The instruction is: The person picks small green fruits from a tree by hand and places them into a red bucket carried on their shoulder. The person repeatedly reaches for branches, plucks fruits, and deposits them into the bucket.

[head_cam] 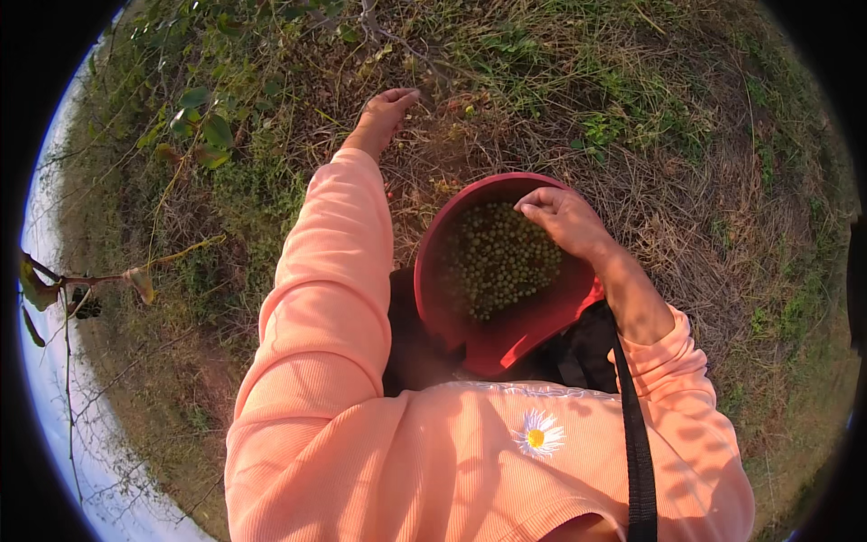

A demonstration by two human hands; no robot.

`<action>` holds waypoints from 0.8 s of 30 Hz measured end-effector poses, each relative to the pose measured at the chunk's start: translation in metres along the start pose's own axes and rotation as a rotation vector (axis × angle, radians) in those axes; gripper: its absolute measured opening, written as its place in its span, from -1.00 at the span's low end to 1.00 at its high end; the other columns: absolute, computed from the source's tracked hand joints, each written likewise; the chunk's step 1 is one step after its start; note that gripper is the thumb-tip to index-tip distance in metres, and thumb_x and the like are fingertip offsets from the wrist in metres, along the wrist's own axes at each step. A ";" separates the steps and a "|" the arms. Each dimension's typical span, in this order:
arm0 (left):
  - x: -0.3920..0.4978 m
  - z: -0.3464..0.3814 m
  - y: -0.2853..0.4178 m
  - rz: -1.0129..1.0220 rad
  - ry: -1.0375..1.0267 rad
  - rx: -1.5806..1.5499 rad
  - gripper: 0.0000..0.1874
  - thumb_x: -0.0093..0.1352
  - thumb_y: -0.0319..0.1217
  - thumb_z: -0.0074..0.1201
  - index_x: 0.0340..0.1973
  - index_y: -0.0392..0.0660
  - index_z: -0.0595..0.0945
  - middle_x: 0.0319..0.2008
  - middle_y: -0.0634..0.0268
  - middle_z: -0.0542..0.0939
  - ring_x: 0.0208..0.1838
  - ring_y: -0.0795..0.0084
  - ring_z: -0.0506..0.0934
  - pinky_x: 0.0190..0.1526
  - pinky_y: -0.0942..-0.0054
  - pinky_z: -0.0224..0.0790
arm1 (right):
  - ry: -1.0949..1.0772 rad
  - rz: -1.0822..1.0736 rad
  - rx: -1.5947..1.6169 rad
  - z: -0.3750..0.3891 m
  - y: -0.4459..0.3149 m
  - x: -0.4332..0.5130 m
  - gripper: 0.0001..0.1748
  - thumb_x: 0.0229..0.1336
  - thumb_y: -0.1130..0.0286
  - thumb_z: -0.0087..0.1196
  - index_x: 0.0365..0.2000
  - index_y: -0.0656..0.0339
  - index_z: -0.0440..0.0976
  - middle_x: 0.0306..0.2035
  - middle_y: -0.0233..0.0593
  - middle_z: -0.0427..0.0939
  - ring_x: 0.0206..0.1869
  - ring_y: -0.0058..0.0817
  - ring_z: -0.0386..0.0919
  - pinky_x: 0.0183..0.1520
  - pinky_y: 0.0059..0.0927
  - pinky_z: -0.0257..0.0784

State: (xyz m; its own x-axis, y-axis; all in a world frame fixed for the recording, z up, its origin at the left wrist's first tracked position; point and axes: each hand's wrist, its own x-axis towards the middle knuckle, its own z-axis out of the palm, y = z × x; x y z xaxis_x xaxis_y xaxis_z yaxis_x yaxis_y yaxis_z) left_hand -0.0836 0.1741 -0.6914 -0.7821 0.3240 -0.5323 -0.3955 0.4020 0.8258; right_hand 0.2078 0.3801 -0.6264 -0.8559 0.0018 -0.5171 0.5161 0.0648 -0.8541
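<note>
My left hand (383,118) reaches out over dry grass and leaf litter. Its thumb and forefinger are close together and the other fingers curl under; anything between the tips is too small to make out. My right hand (567,220) hangs over the far right rim of a red plastic bucket (535,340), fingers bent in towards the thumb. Whether it holds something cannot be seen. Many small round green-yellow fruits (504,257) lie in the bottom of the bucket, which is close in front of my body and tilted.
Leafy twigs (206,132) hang at upper left, and a bare branch (101,279) juts in from the left edge. A thin grey stem (369,20) stands beyond my left hand. A black strap (638,447) crosses my peach sweater (440,467). Green weeds (609,129) grow among dry grass.
</note>
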 end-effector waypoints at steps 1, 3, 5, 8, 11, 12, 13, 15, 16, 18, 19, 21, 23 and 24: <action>0.002 0.000 0.000 -0.010 0.026 0.129 -0.76 0.35 -0.30 0.16 -0.09 -0.01 0.63 -0.48 0.50 0.50 -0.49 0.68 0.35 -0.54 0.67 0.17 | 0.009 0.005 0.005 0.001 0.001 0.001 -0.76 0.25 0.30 0.05 -0.18 0.22 0.55 -0.30 -0.40 0.59 -0.27 -0.68 0.48 -0.14 -0.53 0.39; 0.009 0.001 -0.002 0.097 -0.008 0.365 -0.74 0.34 -0.31 0.17 -0.06 0.03 0.64 -0.36 0.45 0.56 -0.37 0.63 0.41 -0.43 0.60 0.27 | 0.007 0.004 -0.039 -0.001 0.002 0.002 -0.76 0.25 0.30 0.05 -0.18 0.23 0.54 -0.27 -0.38 0.60 -0.23 -0.65 0.50 -0.10 -0.50 0.41; 0.016 0.000 -0.005 0.172 -0.084 0.551 -0.71 0.31 -0.29 0.19 -0.04 0.10 0.64 -0.28 0.38 0.60 -0.30 0.56 0.46 -0.29 0.52 0.35 | 0.007 0.008 -0.069 -0.002 0.004 0.002 -0.76 0.24 0.30 0.05 -0.18 0.23 0.54 -0.27 -0.37 0.60 -0.22 -0.64 0.51 -0.09 -0.48 0.41; 0.021 0.002 -0.007 0.206 -0.235 0.663 -0.65 0.28 -0.24 0.22 0.00 0.16 0.64 -0.22 0.32 0.60 -0.24 0.49 0.48 -0.12 0.42 0.38 | 0.009 -0.002 -0.094 -0.003 0.003 0.000 -0.76 0.24 0.30 0.05 -0.18 0.22 0.54 -0.28 -0.36 0.60 -0.22 -0.63 0.51 -0.09 -0.48 0.41; 0.013 0.006 -0.004 0.186 -0.278 0.646 -0.63 0.29 -0.24 0.24 0.01 0.12 0.63 -0.19 0.36 0.61 -0.20 0.54 0.47 -0.13 0.45 0.37 | -0.001 0.007 -0.124 -0.004 0.001 -0.002 -0.76 0.24 0.30 0.05 -0.18 0.21 0.55 -0.28 -0.34 0.60 -0.22 -0.61 0.51 -0.08 -0.47 0.41; 0.009 0.009 -0.002 0.182 -0.263 0.669 -0.62 0.27 -0.22 0.25 0.01 0.10 0.63 -0.18 0.35 0.61 -0.20 0.53 0.47 -0.13 0.46 0.37 | -0.007 0.010 -0.129 -0.004 0.000 -0.002 -0.77 0.24 0.30 0.05 -0.18 0.20 0.54 -0.27 -0.34 0.60 -0.21 -0.61 0.51 -0.08 -0.47 0.41; 0.006 0.012 0.000 0.191 -0.255 0.684 -0.61 0.26 -0.20 0.26 0.00 0.09 0.63 -0.18 0.35 0.61 -0.20 0.53 0.48 -0.13 0.47 0.36 | -0.014 -0.002 -0.123 -0.004 0.000 -0.002 -0.77 0.23 0.30 0.05 -0.18 0.20 0.54 -0.27 -0.33 0.60 -0.21 -0.60 0.52 -0.08 -0.47 0.41; 0.000 0.017 0.004 0.171 -0.254 0.697 -0.59 0.25 -0.17 0.27 -0.01 0.04 0.63 -0.17 0.34 0.61 -0.18 0.52 0.49 -0.12 0.46 0.37 | -0.010 -0.023 -0.102 -0.003 0.000 -0.003 -0.77 0.24 0.32 0.05 -0.19 0.25 0.53 -0.33 -0.38 0.58 -0.28 -0.67 0.48 -0.17 -0.54 0.40; -0.001 0.018 0.005 0.167 -0.250 0.701 -0.58 0.25 -0.16 0.27 -0.01 0.02 0.63 -0.17 0.33 0.61 -0.18 0.52 0.50 -0.11 0.46 0.37 | -0.008 -0.039 -0.086 -0.003 0.001 -0.003 -0.76 0.24 0.32 0.05 -0.20 0.27 0.52 -0.36 -0.41 0.57 -0.32 -0.71 0.46 -0.22 -0.57 0.39; -0.005 0.017 0.004 0.204 -0.224 0.737 -0.58 0.27 -0.14 0.25 -0.02 -0.03 0.63 -0.20 0.33 0.62 -0.18 0.52 0.51 -0.11 0.44 0.38 | -0.009 -0.051 -0.078 -0.003 0.002 -0.003 -0.76 0.24 0.32 0.04 -0.20 0.27 0.52 -0.37 -0.41 0.56 -0.32 -0.71 0.46 -0.22 -0.57 0.39; -0.005 0.016 0.003 0.227 -0.211 0.757 -0.58 0.27 -0.14 0.24 -0.03 -0.05 0.63 -0.21 0.32 0.63 -0.19 0.52 0.51 -0.11 0.43 0.38 | -0.008 -0.056 -0.074 -0.003 0.003 -0.003 -0.76 0.24 0.32 0.04 -0.20 0.27 0.52 -0.37 -0.41 0.56 -0.32 -0.71 0.46 -0.23 -0.57 0.39; -0.008 0.009 0.000 0.168 -0.217 0.773 -0.57 0.28 -0.12 0.23 -0.04 -0.08 0.63 -0.24 0.31 0.64 -0.19 0.51 0.52 -0.10 0.41 0.38 | -0.020 -0.051 -0.072 -0.003 0.003 -0.003 -0.76 0.24 0.32 0.04 -0.20 0.27 0.52 -0.39 -0.42 0.55 -0.34 -0.71 0.44 -0.24 -0.57 0.38; -0.011 0.001 -0.002 0.146 -0.242 0.816 -0.57 0.28 -0.10 0.22 -0.05 -0.09 0.64 -0.26 0.30 0.65 -0.18 0.49 0.54 -0.08 0.40 0.38 | -0.027 -0.054 -0.074 -0.003 0.003 -0.004 -0.77 0.24 0.32 0.03 -0.20 0.27 0.52 -0.40 -0.43 0.54 -0.35 -0.71 0.43 -0.25 -0.57 0.37; -0.013 -0.003 -0.003 0.153 -0.264 0.853 -0.57 0.27 -0.10 0.22 -0.06 -0.09 0.64 -0.26 0.30 0.65 -0.18 0.49 0.54 -0.08 0.40 0.38 | -0.027 -0.060 -0.076 -0.003 0.003 -0.004 -0.77 0.24 0.32 0.03 -0.20 0.26 0.52 -0.40 -0.44 0.53 -0.35 -0.71 0.42 -0.26 -0.57 0.36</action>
State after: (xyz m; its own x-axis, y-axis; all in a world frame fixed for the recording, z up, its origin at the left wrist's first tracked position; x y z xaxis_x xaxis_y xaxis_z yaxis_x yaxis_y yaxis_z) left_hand -0.0736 0.1663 -0.6862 -0.6192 0.5695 -0.5406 0.2766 0.8026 0.5285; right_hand 0.2132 0.3834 -0.6269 -0.8835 -0.0313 -0.4673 0.4591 0.1396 -0.8774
